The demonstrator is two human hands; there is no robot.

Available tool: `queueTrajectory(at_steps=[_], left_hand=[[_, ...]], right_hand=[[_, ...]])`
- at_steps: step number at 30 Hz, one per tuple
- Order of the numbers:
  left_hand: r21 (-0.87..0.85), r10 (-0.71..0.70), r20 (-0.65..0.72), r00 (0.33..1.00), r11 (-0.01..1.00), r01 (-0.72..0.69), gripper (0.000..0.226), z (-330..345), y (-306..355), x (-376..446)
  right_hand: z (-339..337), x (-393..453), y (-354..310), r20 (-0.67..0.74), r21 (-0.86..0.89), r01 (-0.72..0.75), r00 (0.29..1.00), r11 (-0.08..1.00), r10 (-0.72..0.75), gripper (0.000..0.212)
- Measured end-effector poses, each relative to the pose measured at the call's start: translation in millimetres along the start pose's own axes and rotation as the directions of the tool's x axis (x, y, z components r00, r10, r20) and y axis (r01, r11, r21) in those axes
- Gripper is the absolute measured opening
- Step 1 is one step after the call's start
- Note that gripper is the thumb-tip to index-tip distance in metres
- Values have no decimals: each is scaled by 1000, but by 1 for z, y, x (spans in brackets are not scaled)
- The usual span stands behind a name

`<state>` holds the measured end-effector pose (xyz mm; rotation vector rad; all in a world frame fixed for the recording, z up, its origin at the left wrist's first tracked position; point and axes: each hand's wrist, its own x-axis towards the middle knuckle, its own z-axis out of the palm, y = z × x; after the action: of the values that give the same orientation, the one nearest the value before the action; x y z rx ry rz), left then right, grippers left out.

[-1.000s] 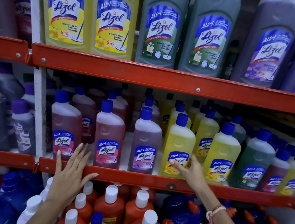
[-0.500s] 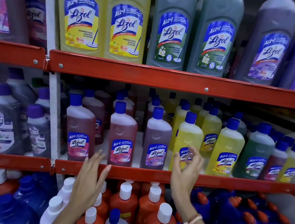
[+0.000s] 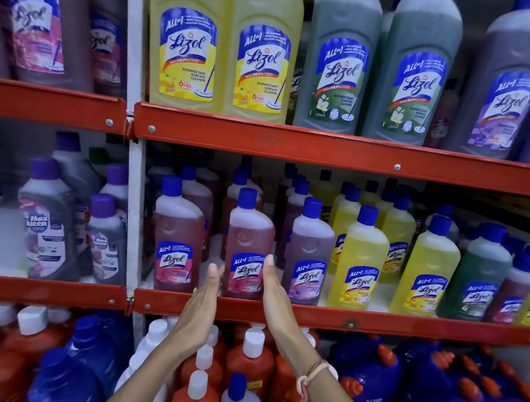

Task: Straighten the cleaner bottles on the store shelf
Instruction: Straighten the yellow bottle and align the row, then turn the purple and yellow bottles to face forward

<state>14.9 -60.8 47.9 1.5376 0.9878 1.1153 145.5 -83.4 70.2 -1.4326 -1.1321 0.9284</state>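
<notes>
Small Lizol cleaner bottles with blue caps stand in rows on the middle shelf (image 3: 407,328). A pink bottle (image 3: 247,245) stands upright at the front, between another pink bottle (image 3: 178,237) and a purple bottle (image 3: 308,255). My left hand (image 3: 199,312) and my right hand (image 3: 275,298) are raised in front of it, palms facing each other, fingers straight. They flank its lower part, one on each side. Neither hand holds anything. Whether the fingertips touch the bottle is unclear.
Yellow bottles (image 3: 360,264) and a green bottle (image 3: 476,277) continue the row to the right. Large Lizol bottles (image 3: 186,36) fill the top shelf. Orange bottles with white caps (image 3: 251,354) and blue jugs (image 3: 372,375) crowd the shelf below my wrists. A white upright (image 3: 133,186) divides the bays.
Both hands have come off the shelf edge and the yellow bottle, moved inward and turned edge-on on either side of the middle pink bottle. The view has shifted left.
</notes>
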Motion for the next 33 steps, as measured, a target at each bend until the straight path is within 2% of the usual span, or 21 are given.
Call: queueTrajectory(at_steps=[2, 5, 7, 11, 15, 19, 21, 23, 24, 26, 27, 29, 30, 33], left_hand=[[-26, -26, -16, 1000, 999, 25, 96, -4, -3, 1], [-57, -20, -38, 999, 998, 18, 74, -11, -2, 0], [-55, -17, -43, 999, 998, 14, 70, -14, -1, 1], [-64, -11, -10, 1000, 998, 11, 86, -18, 2, 2], [-32, 8, 3, 1000, 999, -8, 92, -18, 4, 0], [22, -33, -24, 999, 999, 34, 111, -14, -1, 4], [24, -34, -74, 997, 999, 36, 109, -11, -3, 5], [51, 38, -198, 979, 998, -29, 94, -2, -2, 2], [86, 98, -280, 955, 993, -77, 84, 4, -1, -2], [152, 235, -409, 882, 970, -188, 74, 20, 7, -8], [166, 294, -419, 859, 955, -245, 75, 28, 9, -9], [149, 337, -351, 874, 941, -303, 84, 46, 11, -9], [116, 317, -290, 903, 948, -295, 89, 55, 12, -7], [13, 150, -78, 986, 989, -149, 98, 78, 23, -5]], right_hand=[[3, -2, 0, 4, -7, 16, 1000, 1000, -16, 100], [9, -3, 1, 13, -21, 42, 999, 999, -42, 99], [11, -3, 0, 10, -21, 57, 998, 998, -57, 99], [10, -4, 1, 12, -20, 79, 997, 997, -79, 92], [8, -3, 3, 19, -42, 80, 997, 996, -79, 79], [2, -3, 4, 38, -55, 84, 996, 995, -82, 78], [-6, -6, 4, 34, -47, 115, 993, 992, -114, 71], [-16, -11, 4, -63, -16, 184, 981, 983, -185, 62], [-23, -11, 6, -154, -12, 227, 962, 974, -226, 62], [-38, -10, 13, -354, -13, 288, 895, 958, -273, 49], [-47, -10, 16, -432, -28, 308, 854, 951, -290, 40], [-65, -9, 20, -501, -67, 295, 816, 953, -288, 38], [-74, -8, 21, -495, -77, 271, 825, 959, -273, 46], [-90, -1, 23, -365, -54, 157, 916, 986, -166, 60]])
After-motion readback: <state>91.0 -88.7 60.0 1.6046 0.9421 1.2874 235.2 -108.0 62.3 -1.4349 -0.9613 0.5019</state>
